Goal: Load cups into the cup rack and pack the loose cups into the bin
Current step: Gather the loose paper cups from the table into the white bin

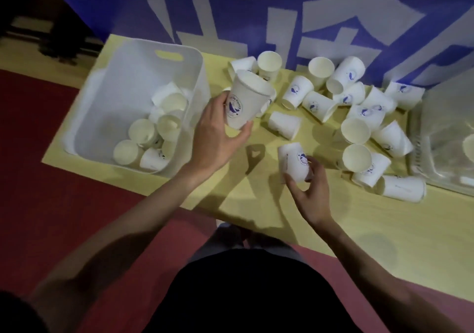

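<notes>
My left hand (215,137) grips a white paper cup with a blue logo (246,101), held upright above the table just right of the white plastic bin (102,106). Several white cups lie jumbled in the bin's near right corner. My right hand (310,194) closes its fingers on another white logo cup (292,163), which lies tilted on the yellow table. Many loose white cups (359,117) are scattered on the table's far right, some upright, some on their sides.
A clear plastic rack or tray (446,137) stands at the right edge. The yellow table (256,194) backs onto a blue and white wall (256,11). Red floor lies to the left and below. My dark clothing fills the bottom.
</notes>
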The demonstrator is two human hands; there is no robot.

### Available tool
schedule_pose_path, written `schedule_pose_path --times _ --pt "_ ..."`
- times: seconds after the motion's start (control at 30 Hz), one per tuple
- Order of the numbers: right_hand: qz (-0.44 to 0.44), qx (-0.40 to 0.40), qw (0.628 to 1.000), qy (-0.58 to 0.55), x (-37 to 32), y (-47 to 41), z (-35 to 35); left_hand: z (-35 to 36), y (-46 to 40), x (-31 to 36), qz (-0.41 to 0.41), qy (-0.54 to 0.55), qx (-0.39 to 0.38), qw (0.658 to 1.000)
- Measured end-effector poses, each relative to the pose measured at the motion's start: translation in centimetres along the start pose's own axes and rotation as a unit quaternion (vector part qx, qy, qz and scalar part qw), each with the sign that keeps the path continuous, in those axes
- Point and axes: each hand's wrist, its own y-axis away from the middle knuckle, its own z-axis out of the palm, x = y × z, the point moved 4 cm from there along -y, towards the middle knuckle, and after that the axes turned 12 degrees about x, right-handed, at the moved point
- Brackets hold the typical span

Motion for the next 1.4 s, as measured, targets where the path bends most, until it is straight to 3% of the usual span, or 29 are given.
schedule_pose_path --times 0.13,0.37,0.6,0.77,0.93,1.1,1.23,1.4 --pt "-0.103 -0.02 0.993 -0.049 -7.9 -3.4 5.7 -6.7 -5.2 -6.5 -0.08 -0.098 0.066 0.99" --pt "-0.207 -0.038 0.975 -0.067 -20.0 -8.4 15.5 -11.1 -8.4 -17.3 -0.22 -0.232 -0.007 0.947" --pt "-0.24 -0.095 0.966 0.027 -21.5 -11.1 21.9 -11.7 -8.9 -19.3 -0.224 -0.239 -0.005 0.945" --pt "-0.251 -0.043 0.967 0.022 -19.5 -12.1 20.0 -11.0 -10.0 -17.9 -0.154 -0.151 0.022 0.976" --pt "-0.16 -0.003 0.984 0.076 -12.9 -13.5 14.6 -7.2 -11.3 -13.2 -0.013 -0.044 0.022 0.999" --pt "0.005 0.094 0.989 0.117 -6.6 -13.7 9.3 1.4 -11.8 -8.5 0.059 -0.029 -0.145 0.987" --pt "0.094 0.089 0.981 0.147 -2.9 -13.1 8.2 9.0 -11.4 -8.6 0.046 -0.159 -0.289 0.943" --pt "0.173 0.03 0.978 0.111 -1.2 -12.2 8.7 13.2 -10.5 -10.7 0.013 -0.291 -0.403 0.868"
